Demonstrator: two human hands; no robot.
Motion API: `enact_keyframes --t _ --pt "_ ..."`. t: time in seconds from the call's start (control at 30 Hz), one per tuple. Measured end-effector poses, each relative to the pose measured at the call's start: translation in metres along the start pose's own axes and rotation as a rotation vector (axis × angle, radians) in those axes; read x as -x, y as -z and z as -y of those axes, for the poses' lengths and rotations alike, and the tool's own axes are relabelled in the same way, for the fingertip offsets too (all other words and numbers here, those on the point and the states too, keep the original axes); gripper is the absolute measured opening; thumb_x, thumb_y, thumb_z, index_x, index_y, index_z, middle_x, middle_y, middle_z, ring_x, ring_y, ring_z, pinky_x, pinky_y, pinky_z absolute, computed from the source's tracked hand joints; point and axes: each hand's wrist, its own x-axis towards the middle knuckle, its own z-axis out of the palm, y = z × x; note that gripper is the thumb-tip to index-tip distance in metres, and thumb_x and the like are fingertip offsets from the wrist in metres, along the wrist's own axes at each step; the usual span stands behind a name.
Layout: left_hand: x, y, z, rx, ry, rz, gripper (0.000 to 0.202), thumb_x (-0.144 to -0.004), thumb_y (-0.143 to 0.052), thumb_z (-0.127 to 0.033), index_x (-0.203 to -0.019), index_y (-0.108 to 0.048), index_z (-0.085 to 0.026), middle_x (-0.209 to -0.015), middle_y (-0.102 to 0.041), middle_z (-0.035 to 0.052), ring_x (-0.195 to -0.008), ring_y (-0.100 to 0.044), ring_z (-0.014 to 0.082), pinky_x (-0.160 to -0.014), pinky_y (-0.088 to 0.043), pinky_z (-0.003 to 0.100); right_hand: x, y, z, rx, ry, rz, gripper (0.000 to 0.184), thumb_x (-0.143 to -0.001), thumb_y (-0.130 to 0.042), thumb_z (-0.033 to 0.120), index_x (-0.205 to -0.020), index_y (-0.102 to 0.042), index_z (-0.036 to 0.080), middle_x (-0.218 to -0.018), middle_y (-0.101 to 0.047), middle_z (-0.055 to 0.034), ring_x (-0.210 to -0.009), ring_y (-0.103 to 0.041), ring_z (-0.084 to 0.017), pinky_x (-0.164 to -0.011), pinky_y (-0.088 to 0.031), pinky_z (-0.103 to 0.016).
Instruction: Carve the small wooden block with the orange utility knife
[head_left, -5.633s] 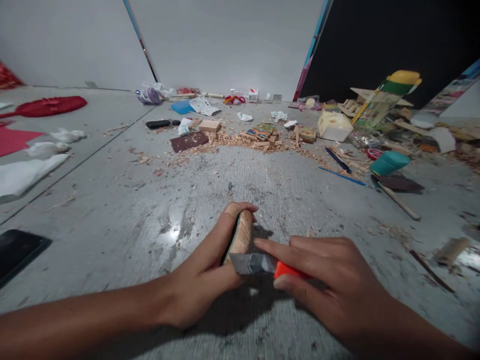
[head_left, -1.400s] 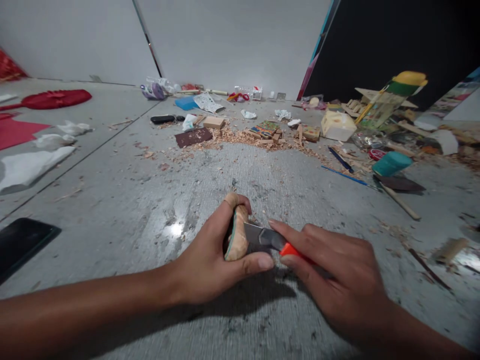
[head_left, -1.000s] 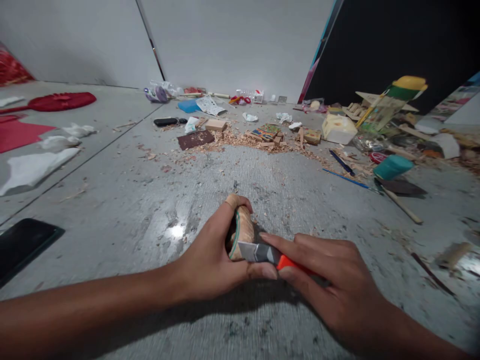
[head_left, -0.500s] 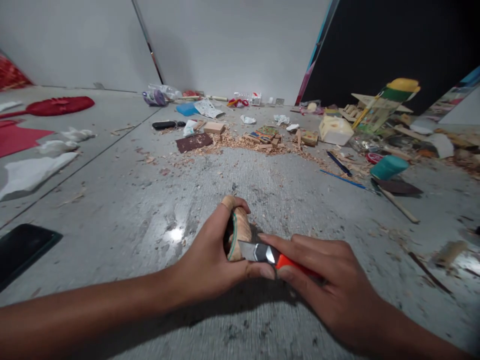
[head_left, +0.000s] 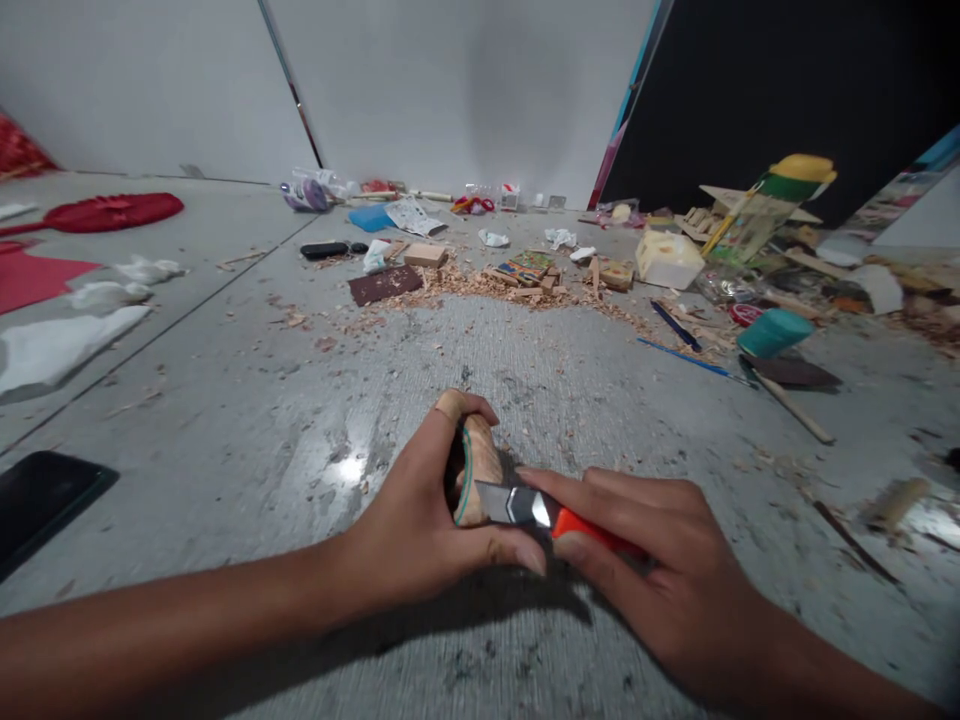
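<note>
My left hand [head_left: 431, 500] grips a small piece of carved wood [head_left: 482, 462] between its fingers and thumb. The wood is pale, with a faceted outer face and a green line along its near edge; part of it is hidden in the hand. An orange utility knife [head_left: 581, 525] is in my right hand [head_left: 667, 570], the index finger stretched along its top. Its short metal blade [head_left: 495, 500] points left and lies against the lower part of the wood. My left thumb extends just below the blade.
Wood shavings [head_left: 480, 285] form an arc ahead, with small wood blocks [head_left: 425, 255] and brown sandpaper [head_left: 385, 285] among them. A black phone [head_left: 49, 500] lies at left. To the right are a teal cylinder [head_left: 775, 332], a blue brush [head_left: 686, 357] and a yellow-topped container [head_left: 787, 205].
The view has shifted very slightly. My left thumb has moved a little lower, away from the blade. The knife stays against the wood.
</note>
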Motion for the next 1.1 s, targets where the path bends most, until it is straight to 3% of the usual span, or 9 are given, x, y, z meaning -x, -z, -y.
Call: enact_keyframes --t 0.13,0.3,0.47,0.63,0.73,0.83,0.9,0.97,1.1 --pt "-0.004 -0.001 -0.004 0.000 0.020 -0.010 0.081 -0.074 -0.101 -0.058 -0.124 -0.046 -0.028 -0.088 -0.056 -0.0066 -0.073 -0.051 0.0156 -0.064 -0.043 0.027 -0.001 -0.001 -0.001 -0.045 -0.029 0.035 0.036 -0.117 -0.055 0.033 -0.144 -0.074 0.021 -0.086 -0.080 -0.0011 -0.067 -0.072 -0.015 -0.060 -0.053 -0.028" --pt "-0.004 -0.002 -0.015 -0.147 -0.006 -0.086 0.066 -0.082 -0.095 -0.053 -0.120 -0.048 -0.026 -0.091 -0.050 -0.0047 -0.074 -0.047 0.0155 -0.064 -0.040 0.028 0.002 -0.006 -0.002 0.064 -0.005 -0.043 0.036 -0.117 -0.057 0.031 -0.148 -0.071 0.023 -0.084 -0.078 0.0008 -0.063 -0.068 -0.014 -0.059 -0.052 -0.028" --pt "-0.003 0.000 -0.015 -0.299 -0.118 -0.179 0.060 -0.084 -0.091 -0.053 -0.118 -0.051 -0.026 -0.101 -0.053 -0.0006 -0.086 -0.049 0.0200 -0.076 -0.042 0.034 0.001 -0.002 -0.001 0.166 -0.030 -0.128 0.034 -0.115 -0.061 0.028 -0.147 -0.070 0.024 -0.079 -0.071 0.0041 -0.062 -0.064 -0.012 -0.059 -0.049 -0.027" --pt "-0.003 0.003 -0.002 -0.219 -0.028 -0.103 0.075 -0.079 -0.095 -0.053 -0.132 -0.047 -0.029 -0.098 -0.055 -0.0017 -0.081 -0.052 0.0196 -0.070 -0.043 0.032 -0.003 0.002 0.001 -0.002 -0.012 -0.044 0.034 -0.116 -0.057 0.029 -0.146 -0.071 0.021 -0.080 -0.072 0.0044 -0.063 -0.065 -0.010 -0.061 -0.050 -0.025" --pt "-0.003 0.003 0.003 -0.251 -0.048 -0.112 0.089 -0.075 -0.098 -0.051 -0.143 -0.045 -0.030 -0.109 -0.056 0.0010 -0.087 -0.055 0.0212 -0.075 -0.047 0.033 -0.002 -0.001 -0.001 -0.018 -0.035 -0.011 0.034 -0.116 -0.058 0.031 -0.145 -0.072 0.021 -0.081 -0.074 0.0034 -0.065 -0.068 -0.012 -0.059 -0.050 -0.026" --pt "-0.002 0.000 0.000 -0.261 -0.071 -0.121 0.089 -0.083 -0.093 -0.047 -0.152 -0.040 -0.031 -0.120 -0.055 0.0048 -0.098 -0.059 0.0237 -0.083 -0.052 0.038 0.000 -0.003 -0.004 -0.005 -0.070 -0.016 0.034 -0.116 -0.058 0.032 -0.145 -0.074 0.022 -0.079 -0.075 0.0027 -0.064 -0.069 -0.013 -0.058 -0.052 -0.027" --pt "-0.003 -0.003 -0.003 -0.181 -0.047 -0.091 0.080 -0.091 -0.085 -0.039 -0.154 -0.037 -0.030 -0.114 -0.057 0.0036 -0.094 -0.061 0.0220 -0.081 -0.053 0.036 0.000 -0.002 -0.007 -0.001 -0.099 -0.028 0.034 -0.115 -0.058 0.031 -0.145 -0.074 0.024 -0.091 -0.082 -0.0007 -0.071 -0.075 -0.015 -0.063 -0.057 -0.028" --pt "-0.005 -0.004 -0.006 -0.075 0.014 -0.095 0.070 -0.089 -0.086 -0.035 -0.144 -0.043 -0.029 -0.102 -0.059 0.0000 -0.085 -0.060 0.0196 -0.076 -0.052 0.033 -0.001 0.000 -0.010 0.004 -0.129 -0.044 0.034 -0.114 -0.059 0.030 -0.143 -0.075 0.024 -0.110 -0.087 -0.0043 -0.085 -0.082 -0.017 -0.071 -0.063 -0.029" --pt "-0.011 -0.004 -0.010 0.030 0.094 -0.178 0.049 -0.075 -0.097 -0.028 -0.093 -0.052 -0.024 -0.090 -0.066 -0.0017 -0.081 -0.062 0.0176 -0.075 -0.051 0.033 -0.004 0.003 -0.014 -0.003 -0.162 -0.055 0.031 -0.112 -0.061 0.028 -0.136 -0.079 0.024 -0.120 -0.087 -0.0035 -0.099 -0.084 -0.019 -0.083 -0.066 -0.030"
